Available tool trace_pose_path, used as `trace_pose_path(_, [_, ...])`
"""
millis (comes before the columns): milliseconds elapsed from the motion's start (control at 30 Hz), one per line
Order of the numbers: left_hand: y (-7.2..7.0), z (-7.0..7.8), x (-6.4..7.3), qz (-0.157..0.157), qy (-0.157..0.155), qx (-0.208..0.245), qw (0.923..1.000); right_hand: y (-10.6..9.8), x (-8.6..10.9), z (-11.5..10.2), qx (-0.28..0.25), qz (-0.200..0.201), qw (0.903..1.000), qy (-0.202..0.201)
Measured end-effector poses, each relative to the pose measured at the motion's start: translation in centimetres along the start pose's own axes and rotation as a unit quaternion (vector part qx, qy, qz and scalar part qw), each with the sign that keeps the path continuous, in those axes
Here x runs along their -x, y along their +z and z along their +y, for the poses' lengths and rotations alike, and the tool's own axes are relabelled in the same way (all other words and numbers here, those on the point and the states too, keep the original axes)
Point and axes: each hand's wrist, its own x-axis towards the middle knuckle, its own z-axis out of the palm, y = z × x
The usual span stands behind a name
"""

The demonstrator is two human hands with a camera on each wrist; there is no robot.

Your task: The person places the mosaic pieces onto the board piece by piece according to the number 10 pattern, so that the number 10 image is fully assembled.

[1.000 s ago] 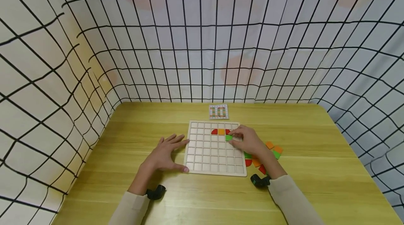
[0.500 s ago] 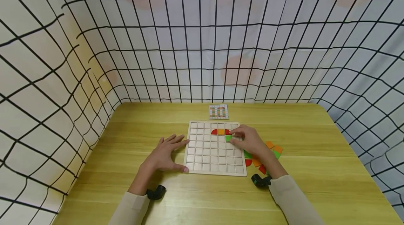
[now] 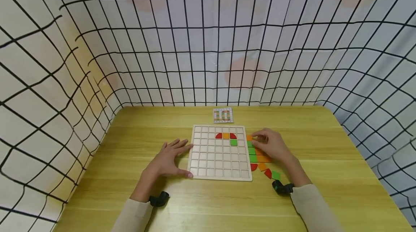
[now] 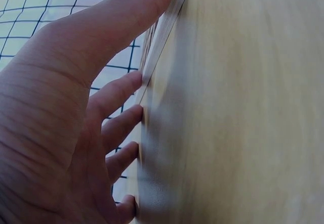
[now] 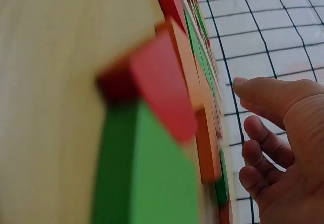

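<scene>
A square wooden grid board [image 3: 211, 158] lies flat on the table. In its upper right cells sit two red quarter-round tiles, an orange square tile [image 3: 225, 136] between them, and a green square tile [image 3: 233, 142] below the right red one. My left hand [image 3: 167, 161] is spread, thumb and index fingertip touching the board's left edge. Off the board's right side, my right hand [image 3: 271, 145] hovers over loose tiles, fingers loosely bent. The right wrist view shows nothing between its thumb [image 5: 263, 90] and fingers. A green tile [image 5: 164, 173] looms close there.
Several loose green, orange and red tiles lie along the board's right edge, including a green tile [image 3: 275, 175] nearest me. A small printed pattern card [image 3: 223, 115] lies beyond the board. Black-gridded white cloth [image 3: 195, 44] encloses the table [image 3: 208, 206] at back and sides.
My right hand has left the red and green tiles on the board and moved right over the loose tiles, uncovering more of them. My left hand stays at the board's edge.
</scene>
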Motion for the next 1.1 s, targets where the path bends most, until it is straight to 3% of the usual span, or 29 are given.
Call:
trace_pose_path(233, [0.1, -0.2, 0.2, -0.003, -0.007, -0.007, 0.9999, -0.2, -0.1, 0.8, 0.022, 0.002, 0.9998, 0.001])
trace_pose_path(500, [0.1, -0.1, 0.0, -0.001, -0.004, 0.002, 1.0000, 0.2, 0.0, 0.9, -0.001, -0.012, 0.9992, 0.038])
trace_pose_path(867, [0.0, -0.1, 0.1, -0.002, -0.007, 0.001, 1.0000, -1.1, 0.4, 2.4, 0.022, 0.006, 0.9985, 0.050])
trace_pose_path(1100, [0.0, 0.0, 0.1, -0.004, -0.012, 0.004, 0.9999, -1.4, 0.6, 2.7, 0.026, -0.018, 0.9989, 0.034])
